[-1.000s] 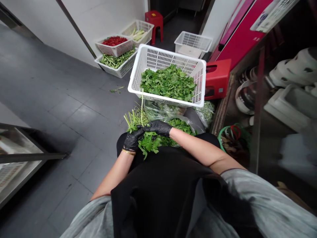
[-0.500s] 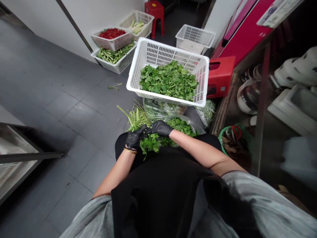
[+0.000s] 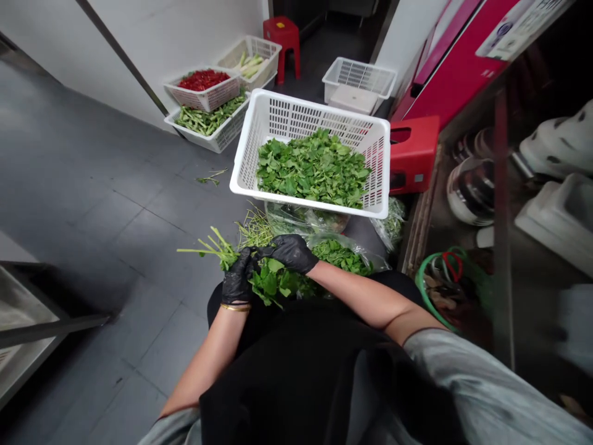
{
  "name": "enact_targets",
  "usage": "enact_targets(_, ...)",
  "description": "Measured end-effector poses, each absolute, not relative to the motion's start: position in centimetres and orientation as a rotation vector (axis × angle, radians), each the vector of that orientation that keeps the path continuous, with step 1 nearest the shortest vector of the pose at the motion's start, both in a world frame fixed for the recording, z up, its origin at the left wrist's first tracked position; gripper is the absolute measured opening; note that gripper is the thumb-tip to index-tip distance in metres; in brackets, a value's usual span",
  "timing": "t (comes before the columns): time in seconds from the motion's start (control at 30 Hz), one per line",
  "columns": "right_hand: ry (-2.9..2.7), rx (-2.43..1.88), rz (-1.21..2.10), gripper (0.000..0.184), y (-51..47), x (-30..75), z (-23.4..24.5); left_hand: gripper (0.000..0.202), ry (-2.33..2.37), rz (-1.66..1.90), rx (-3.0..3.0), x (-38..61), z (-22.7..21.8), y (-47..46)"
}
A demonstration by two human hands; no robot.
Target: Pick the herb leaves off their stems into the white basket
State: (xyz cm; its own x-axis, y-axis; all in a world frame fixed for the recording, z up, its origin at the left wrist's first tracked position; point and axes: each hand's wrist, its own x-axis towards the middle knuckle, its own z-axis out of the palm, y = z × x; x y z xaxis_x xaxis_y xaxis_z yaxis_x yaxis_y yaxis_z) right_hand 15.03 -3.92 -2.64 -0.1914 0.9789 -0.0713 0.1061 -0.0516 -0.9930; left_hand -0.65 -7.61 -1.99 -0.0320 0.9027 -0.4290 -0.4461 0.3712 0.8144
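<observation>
My left hand [image 3: 238, 276], in a black glove, is closed round a bunch of leafy greens [image 3: 272, 281]. Pale stems stick out to its left and leaves hang on its right. My right hand [image 3: 293, 252], gloved too, is bent against the same bunch with its fingertips pressed together; what they pinch is hidden. Just beyond my hands stands a white slotted basket [image 3: 309, 207] with a heap of picked green leaves [image 3: 315, 168]. Below it lie a pile of thin stems [image 3: 254, 227] and an open plastic bag of greens [image 3: 341, 256].
At the back left, white baskets hold red chillies [image 3: 202, 80], cut green stalks [image 3: 208, 118] and pale stalks [image 3: 251, 66]. A red stool [image 3: 414, 154] stands right of the big basket. A green-rimmed basket [image 3: 421, 281] and a metal shelf are at my right.
Both hands have shifted slightly left with the bunch, and its stems now point further left. The camera view has tilted a little, so the baskets appear lower.
</observation>
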Motion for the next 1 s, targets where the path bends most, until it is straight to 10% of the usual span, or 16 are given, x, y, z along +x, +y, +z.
enact_targets(0.53, -1.787, -1.527, 0.428, 0.044, 15.1, 24.2, 2.1, 0.054, 1.366, 1.083, 0.518, -3.2, -0.4, -4.3)
enact_targets(1.0, -1.517, -1.179, 1.526, 0.04, -3.2, 15.0, -0.1, 0.034, 1.012, 1.022, 0.573, -0.9, 0.5, -8.9)
